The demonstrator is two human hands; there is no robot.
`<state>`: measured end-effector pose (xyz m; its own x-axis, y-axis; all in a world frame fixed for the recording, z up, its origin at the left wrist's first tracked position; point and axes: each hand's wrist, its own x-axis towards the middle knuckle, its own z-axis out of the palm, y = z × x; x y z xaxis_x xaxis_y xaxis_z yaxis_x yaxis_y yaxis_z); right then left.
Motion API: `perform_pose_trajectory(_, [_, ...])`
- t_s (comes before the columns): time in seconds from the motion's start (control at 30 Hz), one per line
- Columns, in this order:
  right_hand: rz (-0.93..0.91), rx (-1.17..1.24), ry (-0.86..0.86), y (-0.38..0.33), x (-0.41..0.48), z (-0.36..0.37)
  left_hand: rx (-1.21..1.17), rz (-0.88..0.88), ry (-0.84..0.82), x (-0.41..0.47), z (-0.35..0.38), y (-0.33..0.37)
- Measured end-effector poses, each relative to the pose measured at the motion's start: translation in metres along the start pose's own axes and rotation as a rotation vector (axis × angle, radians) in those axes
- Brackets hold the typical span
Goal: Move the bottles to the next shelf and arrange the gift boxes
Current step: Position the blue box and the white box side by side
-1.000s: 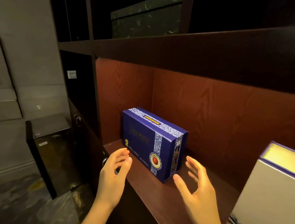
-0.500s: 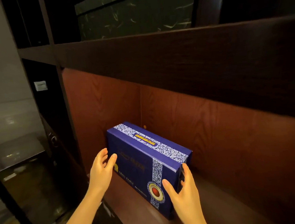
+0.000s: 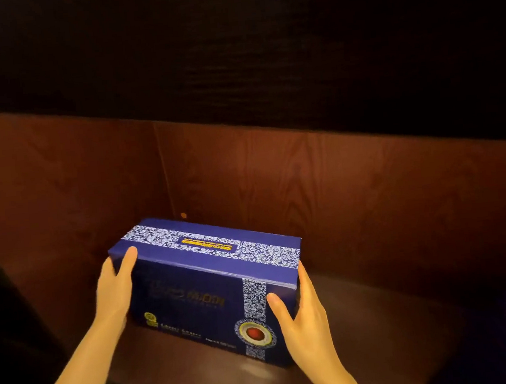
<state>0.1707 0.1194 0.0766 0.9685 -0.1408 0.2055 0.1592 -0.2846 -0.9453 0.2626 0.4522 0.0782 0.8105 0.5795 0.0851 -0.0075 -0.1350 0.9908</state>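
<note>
A dark blue gift box [image 3: 193, 292] with a blue-and-white patterned band, yellow label and a red round seal stands on its long side on the wooden shelf [image 3: 380, 333], near the left corner. My left hand [image 3: 115, 291] presses flat against its left end, thumb on the top edge. My right hand [image 3: 302, 316] clasps its right end, thumb on the front face and fingers behind the corner. No bottles are in view.
The reddish-brown back panel [image 3: 337, 190] and left side panel [image 3: 62, 193] close in the shelf. A dark upper shelf board [image 3: 232, 40] hangs low overhead. Shelf surface extends to the right of the box.
Both hands have closed in on the box's two ends; before, the left hand was apart from it. The view has moved closer and lower, and the box now sits more square to me.
</note>
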Motion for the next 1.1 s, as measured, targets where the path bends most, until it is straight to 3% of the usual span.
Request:
perform_pose_trajectory(0.43, [-0.043,-0.103,0.075,-0.006,-0.009,0.003,-0.006,0.032,-0.09,0.0,-0.007,-0.004])
perform_pose_trajectory(1.1, [0.01,-0.172,0.219,0.018,-0.071,-0.123,0.033,0.13,-0.401,-0.087,0.058,0.003])
